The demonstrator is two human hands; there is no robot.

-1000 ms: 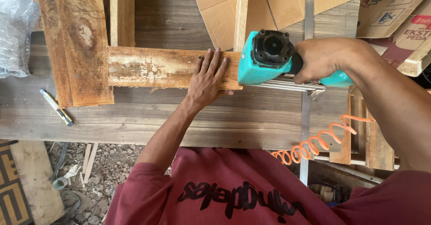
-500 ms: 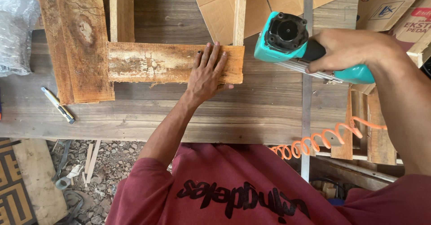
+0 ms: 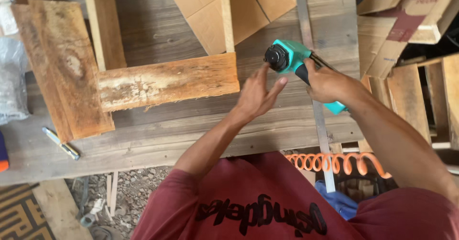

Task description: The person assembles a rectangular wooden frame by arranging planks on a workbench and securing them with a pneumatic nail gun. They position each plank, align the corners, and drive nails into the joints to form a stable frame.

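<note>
The right hand (image 3: 327, 84) gripped the teal nail gun (image 3: 299, 65) by its handle, fingers closed; it looked heavy and rigid. The left hand (image 3: 256, 96) hovered beside it, open and empty.

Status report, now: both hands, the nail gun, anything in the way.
Right hand grips teal nail gun above the workbench. Left hand open, fingertips at the gun's head, off the wooden board. Orange coiled hose hangs below, clear.

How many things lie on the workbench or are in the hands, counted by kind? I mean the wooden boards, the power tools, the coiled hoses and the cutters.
Wooden boards: 4 (wide plank, cross board, two thin slats)
Nail guns: 1, in the right hand
Coiled orange hoses: 1
Utility knives: 1
Total: 7
</note>
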